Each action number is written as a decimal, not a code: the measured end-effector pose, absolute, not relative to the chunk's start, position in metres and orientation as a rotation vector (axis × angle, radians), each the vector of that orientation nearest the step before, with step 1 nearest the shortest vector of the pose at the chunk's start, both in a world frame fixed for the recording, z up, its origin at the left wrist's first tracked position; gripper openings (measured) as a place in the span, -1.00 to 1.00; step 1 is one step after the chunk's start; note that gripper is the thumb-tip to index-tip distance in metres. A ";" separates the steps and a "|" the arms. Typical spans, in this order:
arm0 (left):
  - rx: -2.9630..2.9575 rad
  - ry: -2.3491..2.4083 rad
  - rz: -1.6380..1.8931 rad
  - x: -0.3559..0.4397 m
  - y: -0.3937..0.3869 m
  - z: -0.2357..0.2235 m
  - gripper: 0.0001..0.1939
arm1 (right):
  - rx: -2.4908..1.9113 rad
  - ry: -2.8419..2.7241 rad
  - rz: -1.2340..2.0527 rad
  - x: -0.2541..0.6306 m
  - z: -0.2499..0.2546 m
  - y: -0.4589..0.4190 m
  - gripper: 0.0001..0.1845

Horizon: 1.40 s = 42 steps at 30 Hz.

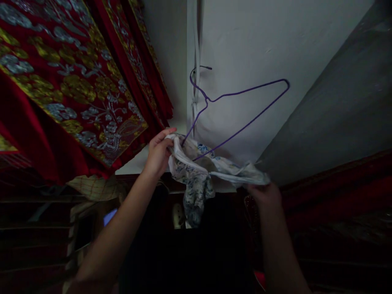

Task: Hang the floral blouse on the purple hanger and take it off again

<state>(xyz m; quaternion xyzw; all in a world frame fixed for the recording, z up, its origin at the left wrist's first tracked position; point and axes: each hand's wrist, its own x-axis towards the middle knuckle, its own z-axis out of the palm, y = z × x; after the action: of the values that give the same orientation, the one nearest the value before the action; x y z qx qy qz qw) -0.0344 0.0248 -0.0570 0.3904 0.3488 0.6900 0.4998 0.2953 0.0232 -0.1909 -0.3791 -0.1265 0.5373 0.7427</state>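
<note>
Flowery cloth (197, 188) was stretched between our two hands, low in front of the white wall (251, 45). It was pale with blue bits, and one part of it dangled down in the middle. Our left hand (159, 153) pinched its edge, with the thumb and fingers bent around it. Our right hand (266, 194) gripped the far end – it was blurry, so we could not see each finger.

A purple hanger (254, 88) hung tilted above the cloth. One end of it went down inside the cloth, and the other end stuck out bare on the right. Its hook was up by some white cords (196, 45), but we could not tell what held it.

On our left hung a big red cloth (76, 77) with shiny gold and silver flowers. Below that was a checked cloth (94, 185) – pale, with thin lines.
</note>
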 end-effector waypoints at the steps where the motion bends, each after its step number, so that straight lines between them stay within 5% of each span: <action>1: 0.870 0.848 1.695 -0.036 0.017 -0.062 -0.53 | -0.903 -0.210 1.228 0.281 -0.203 0.013 -0.92; 3: 0.721 0.859 1.794 -0.042 0.000 -0.076 -0.50 | -1.039 -0.138 1.351 0.248 -0.225 -0.006 -0.96; 7: 0.460 0.939 2.041 -0.046 -0.043 -0.114 -0.46 | -1.275 -0.477 1.296 0.183 -0.250 -0.032 -0.56; 10: 0.347 1.084 2.060 -0.038 -0.073 -0.144 -0.47 | -1.267 -0.876 1.217 0.147 -0.244 -0.040 -0.51; 15: 0.504 1.189 1.746 -0.002 -0.101 -0.169 -0.49 | -0.934 -1.074 1.877 0.108 -0.209 -0.053 -0.16; 23: 1.364 1.180 1.484 0.025 -0.124 -0.147 -0.85 | -0.773 -0.915 2.162 0.133 -0.186 -0.072 -0.28; 27: 1.658 1.244 1.458 0.007 -0.110 -0.135 -0.78 | -0.685 -1.257 2.024 0.146 -0.175 -0.073 -0.44; 32: 1.678 1.193 1.223 -0.024 -0.088 -0.146 -0.37 | -0.799 -1.759 1.609 0.162 -0.133 -0.051 -0.78; 38: 1.744 1.053 0.406 -0.046 -0.089 -0.172 -0.55 | -0.580 -1.922 0.862 0.181 -0.070 0.000 -0.90; 40: 1.841 1.243 0.355 -0.060 -0.088 -0.173 -0.60 | -0.574 -1.772 0.665 0.182 -0.063 0.019 -0.80; 42: 1.900 1.426 0.346 -0.077 -0.085 -0.167 -0.63 | -0.660 -1.647 0.637 0.180 -0.067 0.038 -0.50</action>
<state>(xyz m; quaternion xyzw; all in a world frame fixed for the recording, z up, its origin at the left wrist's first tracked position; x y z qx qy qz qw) -0.0773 -0.0852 -0.1673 0.7378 0.5537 0.1342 0.3620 0.1802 0.0377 -0.0674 -0.2832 -0.7070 0.2733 0.5876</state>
